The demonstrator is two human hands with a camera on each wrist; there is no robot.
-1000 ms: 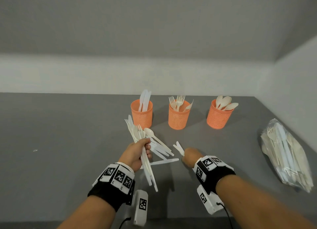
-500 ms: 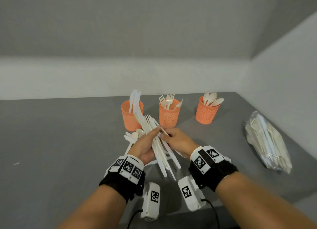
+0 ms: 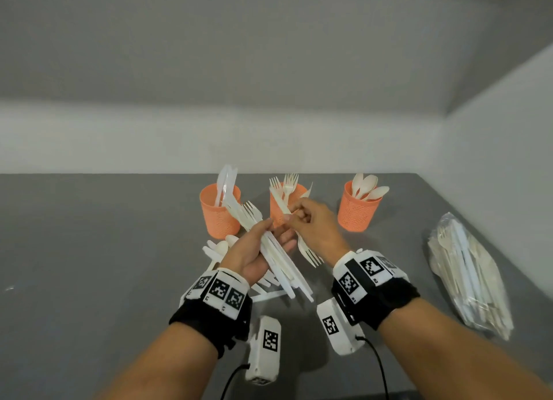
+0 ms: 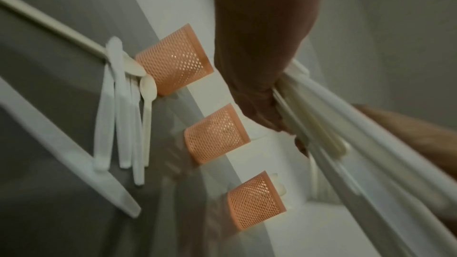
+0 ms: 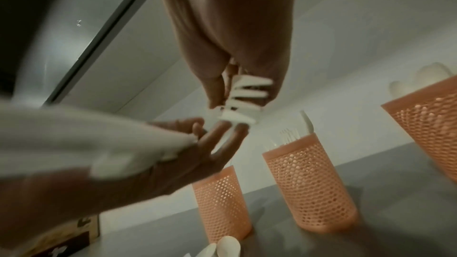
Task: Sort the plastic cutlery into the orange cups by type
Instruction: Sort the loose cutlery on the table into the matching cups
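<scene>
Cutlery, a white plastic bundle of forks and knives, lies slanted across the left hand, whose fingers curl around it above the table. The right hand is just beside it, with its fingers pinching one fork by the handle; the tines point back toward the person. Both hands hover near the three orange cups standing in a row at the far side. The left cup holds knives, the middle cup, partly hidden behind the right hand, holds forks, and the right cup holds spoons. More loose pieces lie on the table below the left hand, touching the base of the left cup. A clear bag of more cutlery lies well apart at the right edge.
</scene>
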